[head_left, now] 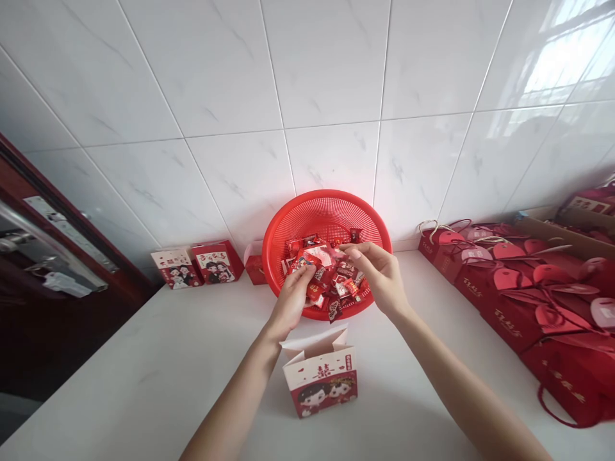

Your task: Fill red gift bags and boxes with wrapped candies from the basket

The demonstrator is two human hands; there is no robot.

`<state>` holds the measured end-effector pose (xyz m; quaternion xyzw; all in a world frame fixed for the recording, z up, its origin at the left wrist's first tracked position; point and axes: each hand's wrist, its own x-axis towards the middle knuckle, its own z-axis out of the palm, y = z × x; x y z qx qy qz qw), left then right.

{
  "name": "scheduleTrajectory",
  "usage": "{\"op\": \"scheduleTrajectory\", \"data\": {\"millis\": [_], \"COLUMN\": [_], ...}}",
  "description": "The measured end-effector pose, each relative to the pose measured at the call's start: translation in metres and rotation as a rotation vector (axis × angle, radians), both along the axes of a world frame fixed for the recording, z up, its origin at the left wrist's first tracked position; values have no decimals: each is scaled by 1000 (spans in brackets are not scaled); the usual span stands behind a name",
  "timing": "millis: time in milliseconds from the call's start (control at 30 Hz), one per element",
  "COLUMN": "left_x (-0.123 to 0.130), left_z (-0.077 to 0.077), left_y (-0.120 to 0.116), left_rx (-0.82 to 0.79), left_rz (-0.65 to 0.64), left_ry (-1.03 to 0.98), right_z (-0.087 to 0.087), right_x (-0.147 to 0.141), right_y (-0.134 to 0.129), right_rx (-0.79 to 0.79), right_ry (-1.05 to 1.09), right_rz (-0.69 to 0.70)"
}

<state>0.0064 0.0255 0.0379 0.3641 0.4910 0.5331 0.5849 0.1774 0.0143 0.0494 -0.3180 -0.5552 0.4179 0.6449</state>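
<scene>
A red plastic basket [280, 221], tilted against the wall, holds many wrapped candies [343, 288]. Over it, my left hand [291, 298] grips red and pink wrapped candy [314, 257] between thumb and fingers. My right hand [382, 275] reaches in from the right, thumb and forefinger pinched close to that candy; whatever sits between these fingertips is too small to make out. Between my forearms, in front of the basket, a white and red paper gift bag [323, 381] with two cartoon figures stands upright with its top open.
Two small printed boxes, one white and red [177, 267] and one red [218, 262], stand by the wall at left. Another red box [255, 269] is partly behind the basket. Rows of red gift boxes [516, 291] line the right side, beside a cardboard carton [542, 224].
</scene>
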Motion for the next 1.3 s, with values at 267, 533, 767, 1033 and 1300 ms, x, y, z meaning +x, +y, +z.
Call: {"op": "scheduleTrajectory", "data": {"millis": [267, 533, 767, 1033, 1300], "left_x": [-3, -4, -17, -31, -29], "left_z": [1, 8, 14, 26, 27], "left_y": [1, -2, 4, 6, 3], "left_rx": [78, 209, 304, 330, 308], "left_rz": [13, -176, -12, 67, 61], "left_ry": [111, 133, 189, 159, 174], "right_z": [-17, -16, -21, -36, -53], "right_x": [-6, -5, 18, 12, -12], "right_y": [5, 6, 27, 37, 33], "right_rx": [320, 332, 162, 38, -73], "right_ry": [-432, -465, -398, -1232, -1478], "right_rz": [-198, -159, -258, -300, -392]}}
